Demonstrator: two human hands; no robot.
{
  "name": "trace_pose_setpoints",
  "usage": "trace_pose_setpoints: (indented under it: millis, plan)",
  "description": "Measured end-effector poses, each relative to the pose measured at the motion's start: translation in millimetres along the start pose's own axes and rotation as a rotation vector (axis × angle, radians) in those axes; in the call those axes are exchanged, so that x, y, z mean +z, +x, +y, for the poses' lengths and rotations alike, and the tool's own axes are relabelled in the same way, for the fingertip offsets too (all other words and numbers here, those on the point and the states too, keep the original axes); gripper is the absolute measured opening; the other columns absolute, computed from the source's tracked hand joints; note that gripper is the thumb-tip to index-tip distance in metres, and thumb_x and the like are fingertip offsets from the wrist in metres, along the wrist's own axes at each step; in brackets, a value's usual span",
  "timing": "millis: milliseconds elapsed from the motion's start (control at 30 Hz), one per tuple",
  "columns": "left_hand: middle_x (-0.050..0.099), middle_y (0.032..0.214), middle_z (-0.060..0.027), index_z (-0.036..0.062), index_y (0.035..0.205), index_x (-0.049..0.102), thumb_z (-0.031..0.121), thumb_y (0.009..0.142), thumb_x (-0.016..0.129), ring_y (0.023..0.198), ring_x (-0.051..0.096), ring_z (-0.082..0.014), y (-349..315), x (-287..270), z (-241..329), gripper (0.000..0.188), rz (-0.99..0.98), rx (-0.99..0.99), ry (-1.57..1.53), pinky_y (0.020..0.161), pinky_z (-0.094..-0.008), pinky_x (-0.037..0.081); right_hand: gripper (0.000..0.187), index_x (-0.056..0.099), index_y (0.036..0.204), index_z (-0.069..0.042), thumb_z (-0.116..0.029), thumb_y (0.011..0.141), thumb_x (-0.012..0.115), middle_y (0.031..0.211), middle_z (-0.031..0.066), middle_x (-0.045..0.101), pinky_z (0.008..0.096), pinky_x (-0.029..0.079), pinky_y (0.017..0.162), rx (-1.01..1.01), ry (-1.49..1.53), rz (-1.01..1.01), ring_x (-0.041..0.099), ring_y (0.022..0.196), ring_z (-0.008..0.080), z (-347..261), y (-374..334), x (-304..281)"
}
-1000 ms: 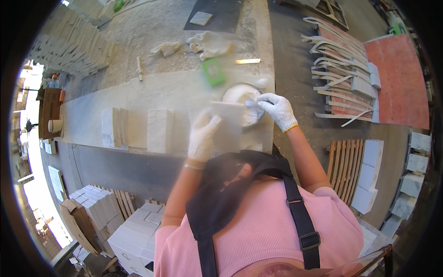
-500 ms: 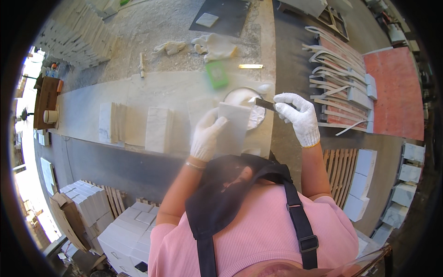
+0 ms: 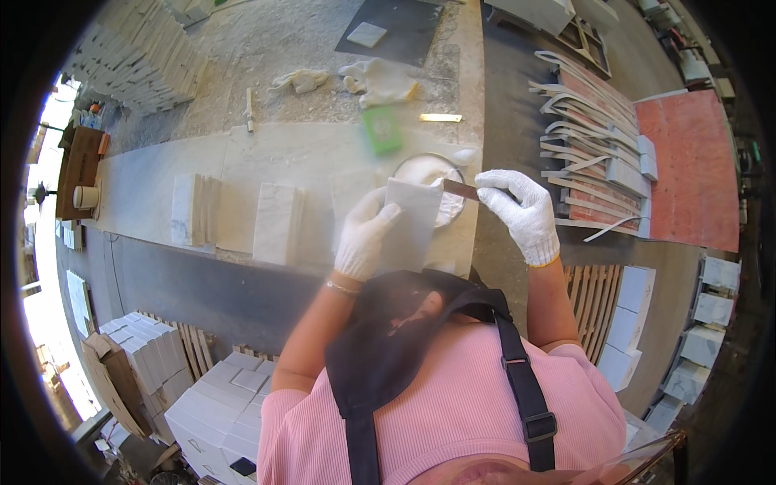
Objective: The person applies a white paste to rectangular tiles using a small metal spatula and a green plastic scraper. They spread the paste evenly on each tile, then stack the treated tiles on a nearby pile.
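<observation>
In a white knit glove, my left hand [image 3: 362,238] holds a pale marble tile [image 3: 412,222] upright by its left side, thumb on the near face. My right hand [image 3: 521,212], gloved the same way, is closed on a narrow flat scraper [image 3: 461,189] with a dark blade. The scraper's tip meets the tile's upper right corner, or is very near it. Behind the tile stands a round bowl [image 3: 398,171] of white paste, partly hidden by it. A white lump [image 3: 463,157] lies beside the bowl's far edge.
Marble tile stacks [image 3: 276,222] stand on the table [image 3: 137,182] to my left. A green block [image 3: 381,131], spare gloves [image 3: 380,81] and a yellowish strip [image 3: 440,118] lie beyond the bowl. Thin white strips [image 3: 582,149] rest on red boards at right. Boxes [image 3: 218,412] are stacked behind at left.
My right hand has lowered the scraper slightly, bringing its tip from above the paste to the tile's corner. The tile in my left hand has barely shifted.
</observation>
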State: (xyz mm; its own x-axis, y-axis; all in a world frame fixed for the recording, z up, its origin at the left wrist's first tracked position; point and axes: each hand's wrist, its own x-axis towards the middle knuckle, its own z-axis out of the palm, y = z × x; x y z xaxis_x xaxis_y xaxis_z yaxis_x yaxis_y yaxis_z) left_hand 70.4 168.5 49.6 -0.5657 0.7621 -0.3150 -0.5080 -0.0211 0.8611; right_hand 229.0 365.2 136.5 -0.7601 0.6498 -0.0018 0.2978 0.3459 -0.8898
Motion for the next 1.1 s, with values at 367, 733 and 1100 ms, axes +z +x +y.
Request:
trace_pose_setpoints:
  millis: [367,733,1100]
  plan:
    - [0.068,0.122,-0.0065,-0.0034,0.133,0.061,0.011,0.099,0.063,0.110,0.061,-0.0133,0.2,0.9,1.4,0.037,-0.016,-0.005,-0.004,0.098,-0.0299,0.048,0.018,0.076,0.106,0.001,0.002,0.088,0.073,0.101,0.0078,0.074,0.0278,0.053,0.087,-0.100,-0.076,0.018,0.068,0.094,0.0149,-1.5,0.5,0.2]
    - [0.068,0.121,-0.0063,-0.0032,0.133,0.061,0.011,0.099,0.063,0.109,0.061,-0.0129,0.8,0.8,0.7,0.037,-0.007,-0.008,0.009,0.097,-0.0297,0.049,0.017,0.076,0.105,0.000,0.001,0.088,0.073,0.099,0.0075,0.074,0.0269,0.052,0.085,-0.106,-0.131,0.051,0.067,0.092,0.0135,-5.2,2.3,-1.9]
    - [0.068,0.120,-0.0070,-0.0046,0.134,0.061,0.018,0.099,0.063,0.108,0.060,-0.0123,2.0,0.0,-1.7,0.041,-0.010,0.001,0.048,0.096,-0.0291,0.049,0.020,0.075,0.110,0.000,-0.002,0.091,0.071,0.101,0.0030,0.074,0.0237,0.051,0.083,0.054,0.048,-0.067,0.064,0.092,0.0086,0.1,6.7,0.1]
